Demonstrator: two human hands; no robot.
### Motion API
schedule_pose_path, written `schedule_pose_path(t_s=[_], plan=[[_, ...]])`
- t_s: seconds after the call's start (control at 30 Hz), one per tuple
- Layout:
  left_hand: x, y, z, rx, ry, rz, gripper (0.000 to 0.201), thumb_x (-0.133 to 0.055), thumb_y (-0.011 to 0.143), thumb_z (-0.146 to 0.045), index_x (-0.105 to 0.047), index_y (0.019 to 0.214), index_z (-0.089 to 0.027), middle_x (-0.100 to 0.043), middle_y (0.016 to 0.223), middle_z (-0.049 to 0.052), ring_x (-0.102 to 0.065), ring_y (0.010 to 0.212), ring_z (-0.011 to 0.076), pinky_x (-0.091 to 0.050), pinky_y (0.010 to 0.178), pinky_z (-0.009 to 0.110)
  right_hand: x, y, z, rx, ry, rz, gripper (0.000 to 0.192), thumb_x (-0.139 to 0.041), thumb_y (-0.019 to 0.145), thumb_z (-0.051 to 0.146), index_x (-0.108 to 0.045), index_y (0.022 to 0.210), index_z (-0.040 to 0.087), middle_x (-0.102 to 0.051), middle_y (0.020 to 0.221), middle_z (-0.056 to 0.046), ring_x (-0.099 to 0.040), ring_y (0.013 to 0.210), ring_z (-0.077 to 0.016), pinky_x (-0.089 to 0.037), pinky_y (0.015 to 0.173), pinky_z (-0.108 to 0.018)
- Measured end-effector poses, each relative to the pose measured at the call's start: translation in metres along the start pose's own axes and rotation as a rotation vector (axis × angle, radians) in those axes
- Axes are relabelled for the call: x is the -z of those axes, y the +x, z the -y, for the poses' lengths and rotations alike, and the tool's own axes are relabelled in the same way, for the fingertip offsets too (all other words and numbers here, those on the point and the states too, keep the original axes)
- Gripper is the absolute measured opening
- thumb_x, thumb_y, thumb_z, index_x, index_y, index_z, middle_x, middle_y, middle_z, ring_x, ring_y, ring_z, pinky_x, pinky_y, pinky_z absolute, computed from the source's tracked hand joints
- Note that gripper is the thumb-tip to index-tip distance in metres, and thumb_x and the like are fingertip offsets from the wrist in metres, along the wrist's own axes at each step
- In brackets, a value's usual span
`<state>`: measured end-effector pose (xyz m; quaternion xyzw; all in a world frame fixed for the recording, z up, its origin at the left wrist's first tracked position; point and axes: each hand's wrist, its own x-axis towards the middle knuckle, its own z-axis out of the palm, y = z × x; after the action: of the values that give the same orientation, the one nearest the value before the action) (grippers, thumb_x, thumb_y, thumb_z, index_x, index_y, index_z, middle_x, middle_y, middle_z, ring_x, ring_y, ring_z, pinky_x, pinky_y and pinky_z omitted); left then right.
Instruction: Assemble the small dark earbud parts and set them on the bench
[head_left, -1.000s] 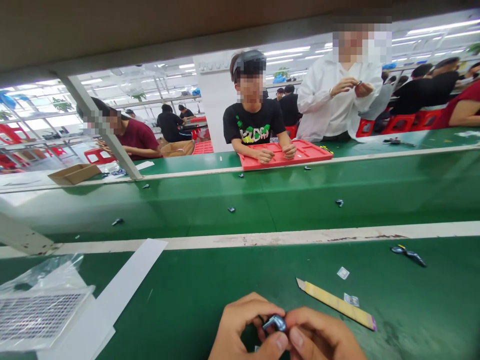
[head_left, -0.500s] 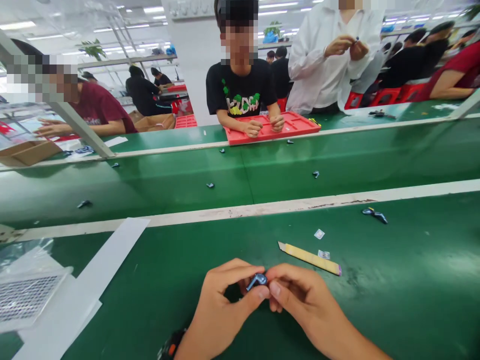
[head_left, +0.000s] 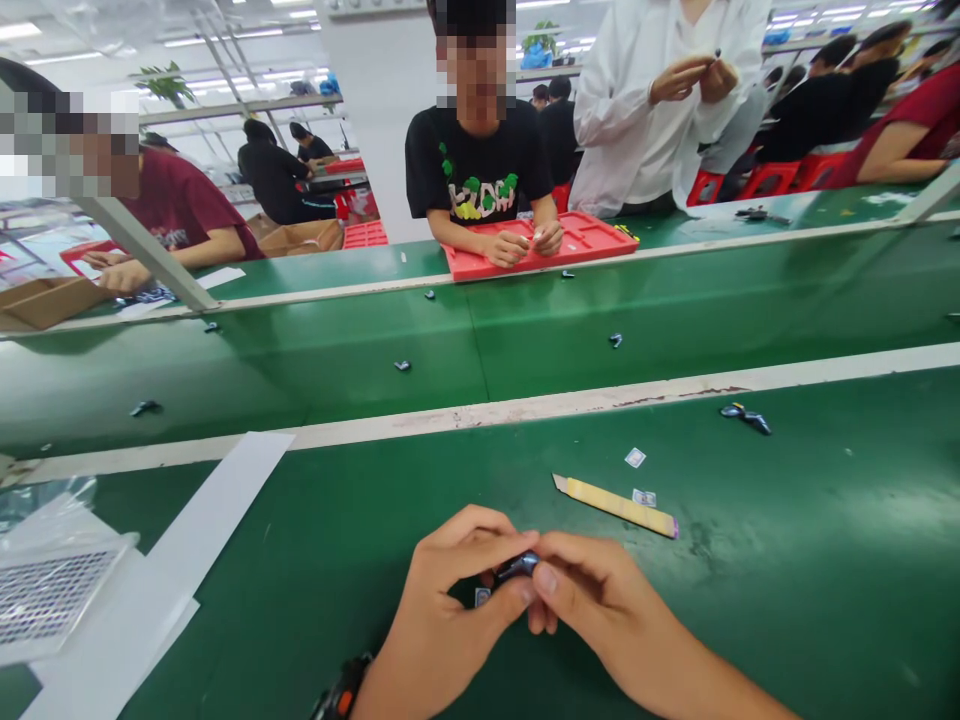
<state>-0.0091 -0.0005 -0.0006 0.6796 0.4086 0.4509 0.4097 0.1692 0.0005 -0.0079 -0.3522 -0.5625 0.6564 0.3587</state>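
Hands (head_left: 517, 600) together low over the green bench (head_left: 787, 600), near its front edge. Left hand (head_left: 442, 610) curled, thumb and forefinger pinched on a small dark blue part (head_left: 516, 568); right hand (head_left: 592, 600) pinched on the same part from the other side, fingertips of both nearly touching. Part held just above the bench, roughly level, shape too small to make out. Tiny pale square (head_left: 481, 596) tucked under the left fingers, just beneath the part; whether gripped or only resting there, impossible to tell. Dark wristband (head_left: 341, 695) on the left wrist.

Beyond the hands, to the right: yellow strip (head_left: 615, 505) flat on the bench, angled, with two small white squares (head_left: 636, 458) close by, one just beside it and one a little farther back. Further right, another dark part (head_left: 745, 417) lying alone near the white rail (head_left: 525, 408). Left side: white paper sheet (head_left: 217, 520) and a clear bag over a gridded sheet (head_left: 52, 590).

Past the rail, green conveyor belt (head_left: 337, 370) carrying several scattered small dark parts (head_left: 403, 366), well apart from each other. Across the belt, a person in a black shirt (head_left: 480, 180) with both hands on a red tray (head_left: 577, 245); a person in white (head_left: 645, 110) standing beside, fingers busy at chest height; a person in dark red (head_left: 180, 210) at far left near a cardboard box (head_left: 45, 300).
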Motion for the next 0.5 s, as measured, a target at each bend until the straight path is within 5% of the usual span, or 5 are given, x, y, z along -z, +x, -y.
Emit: schedule_pose_path(t_s=[0.2, 0.5], plan=[[0.000, -0.001, -0.001, -0.056, 0.111, -0.003, 0.028, -0.066, 0.089, -0.012, -0.078, 0.110, -0.026, -0.073, 0.089, 0.004, -0.066, 0.070, 0.0127, -0.056, 0.066, 0.020, 0.000, -0.003, 0.004, 0.023, -0.231, -0.068, 0.032, -0.047, 0.101, 0.043, -0.061, 0.086, 0.018, -0.059, 0.077, -0.002, -0.055, 0.074, -0.0163, -0.046, 0.071, -0.029], [-0.008, -0.004, 0.003, -0.130, 0.117, -0.048, 0.029, -0.061, 0.090, -0.007, -0.080, 0.103, -0.025, -0.068, 0.080, 0.002, -0.065, 0.061, 0.0098, -0.053, 0.055, 0.015, 0.003, -0.011, -0.003, -0.078, -0.293, -0.004, 0.030, -0.033, 0.104, 0.031, -0.054, 0.087, 0.020, -0.060, 0.082, -0.002, -0.059, 0.078, -0.0166, -0.047, 0.075, -0.030]])
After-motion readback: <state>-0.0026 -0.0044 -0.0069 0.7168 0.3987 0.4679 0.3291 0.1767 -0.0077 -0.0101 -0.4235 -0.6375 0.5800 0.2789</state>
